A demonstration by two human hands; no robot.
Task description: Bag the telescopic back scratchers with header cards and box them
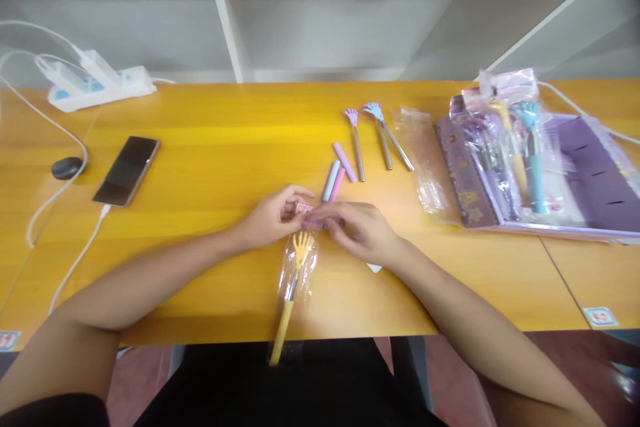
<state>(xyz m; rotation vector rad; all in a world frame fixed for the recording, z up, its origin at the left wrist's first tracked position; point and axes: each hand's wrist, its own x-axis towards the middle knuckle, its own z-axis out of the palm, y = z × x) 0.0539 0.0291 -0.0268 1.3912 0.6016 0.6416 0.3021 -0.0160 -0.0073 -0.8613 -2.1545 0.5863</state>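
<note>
My left hand pinches the left side of a small pink printed card at the top of a clear plastic bag. From the other side, the fingers of my right hand close on the same card; their tips are slightly blurred. Below the hands hangs the bag, with a yellow hand-shaped back scratcher inside, its yellow handle reaching past the table's front edge. Just beyond my fingers lie a blue handle sleeve, a pink one and a purple one.
Farther back lie a purple back scratcher, blue-headed ones and empty clear bags. A purple box at right holds bagged scratchers. At left are a phone, a dark mouse and a power strip with white cables.
</note>
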